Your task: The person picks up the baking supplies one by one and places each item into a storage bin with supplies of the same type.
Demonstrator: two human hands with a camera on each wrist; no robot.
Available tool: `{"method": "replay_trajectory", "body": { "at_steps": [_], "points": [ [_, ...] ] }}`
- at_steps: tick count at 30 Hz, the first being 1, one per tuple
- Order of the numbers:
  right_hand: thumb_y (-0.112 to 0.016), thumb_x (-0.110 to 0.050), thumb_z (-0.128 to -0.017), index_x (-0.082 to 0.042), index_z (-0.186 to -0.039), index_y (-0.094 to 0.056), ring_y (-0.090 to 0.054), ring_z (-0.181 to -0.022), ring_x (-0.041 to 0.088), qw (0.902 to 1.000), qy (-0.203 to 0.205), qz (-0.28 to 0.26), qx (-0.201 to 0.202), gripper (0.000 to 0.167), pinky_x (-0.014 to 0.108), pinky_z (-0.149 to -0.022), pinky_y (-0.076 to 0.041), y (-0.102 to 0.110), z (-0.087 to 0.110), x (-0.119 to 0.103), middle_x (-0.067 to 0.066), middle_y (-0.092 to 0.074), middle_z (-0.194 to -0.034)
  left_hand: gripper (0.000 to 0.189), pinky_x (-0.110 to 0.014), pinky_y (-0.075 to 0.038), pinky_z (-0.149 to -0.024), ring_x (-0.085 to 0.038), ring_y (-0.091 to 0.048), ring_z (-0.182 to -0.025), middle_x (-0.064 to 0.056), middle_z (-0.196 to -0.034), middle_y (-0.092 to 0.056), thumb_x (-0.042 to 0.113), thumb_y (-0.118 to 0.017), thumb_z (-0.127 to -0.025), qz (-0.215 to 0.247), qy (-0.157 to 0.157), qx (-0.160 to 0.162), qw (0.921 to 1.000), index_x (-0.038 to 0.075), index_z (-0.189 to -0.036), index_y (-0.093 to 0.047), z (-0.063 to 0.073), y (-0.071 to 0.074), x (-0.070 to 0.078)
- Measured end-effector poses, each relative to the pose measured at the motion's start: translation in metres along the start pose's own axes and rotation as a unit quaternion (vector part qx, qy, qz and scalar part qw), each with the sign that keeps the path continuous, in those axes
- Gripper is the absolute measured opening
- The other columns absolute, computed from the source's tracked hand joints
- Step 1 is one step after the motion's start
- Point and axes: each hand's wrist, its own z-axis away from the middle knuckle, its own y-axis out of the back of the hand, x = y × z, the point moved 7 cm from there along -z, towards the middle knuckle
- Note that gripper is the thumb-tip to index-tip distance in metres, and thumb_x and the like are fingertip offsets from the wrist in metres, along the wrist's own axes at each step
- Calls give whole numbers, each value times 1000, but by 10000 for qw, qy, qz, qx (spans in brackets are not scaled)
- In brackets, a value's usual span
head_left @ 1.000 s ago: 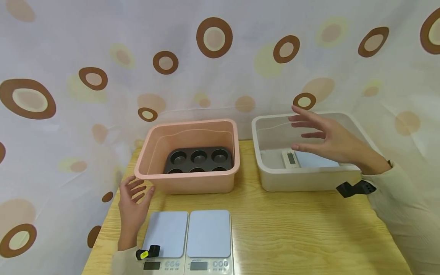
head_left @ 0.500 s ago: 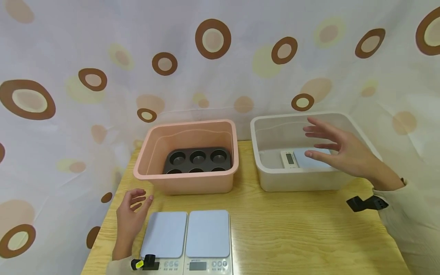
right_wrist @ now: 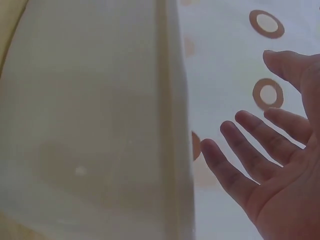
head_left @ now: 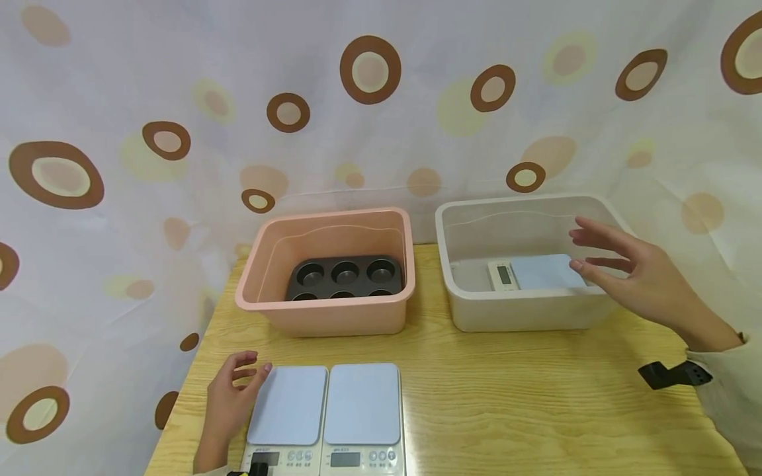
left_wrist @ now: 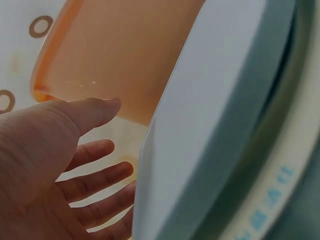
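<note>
My left hand [head_left: 232, 400] holds nothing; its relaxed fingers hover beside the left kitchen scale [head_left: 288, 404]. A second kitchen scale [head_left: 364, 404] lies right up against the first, both with pale blue platforms. In the left wrist view, the thumb and fingers [left_wrist: 107, 180] are spread near a scale's edge. My right hand [head_left: 645, 277], empty too, hangs over the right side of the white bin [head_left: 524, 311], fingers loosely bent. Inside that bin lies another scale [head_left: 544, 272] with a small display. The right wrist view has the fingers [right_wrist: 270, 135] apart from the bin's wall.
A pink bin [head_left: 333, 320] stands at the back left, with a dark muffin tin [head_left: 326, 283] inside it. The wooden table [head_left: 506, 396] carries everything. A patterned curtain [head_left: 381, 152] hangs behind and along the sides.
My left hand has drawn back from the pink bin's near corner toward the scales. My right hand has moved right and lower, away from the middle of the white bin.
</note>
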Motion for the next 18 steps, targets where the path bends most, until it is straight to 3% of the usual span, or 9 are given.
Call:
{"method": "replay_trajectory", "body": {
  "at_steps": [6,9,18],
  "points": [
    [-78,-3,-100,-14,-163,-52,-60,-107,-27,9989,-98,182,412,69,-5,-88,-46,15,14,16,-40,-58,-133,47,-17,-56,-77,-16,-69,-99,-21,-138,-71,29,-79,-103,-130,34,-95,9999,4,-142,-66,4,-4,-8],
    [-77,-3,-100,-12,-162,-53,-61,-107,-26,9980,-200,108,590,67,-5,-88,-46,22,21,23,-39,-60,-132,48,-16,-56,-78,-17,-71,-98,-22,-136,-72,26,-79,-102,-249,69,-177,9995,3,-142,-67,6,-7,-10],
    [-75,4,-98,-7,-154,-62,-65,-108,-21,9939,80,-5,1103,59,-3,-91,-48,30,40,39,-33,-66,-133,52,-19,-54,-74,-20,-70,-100,-22,-138,-66,30,-79,-103,-478,263,-265,9982,0,-144,-66,16,-12,-14]
  ]
}}
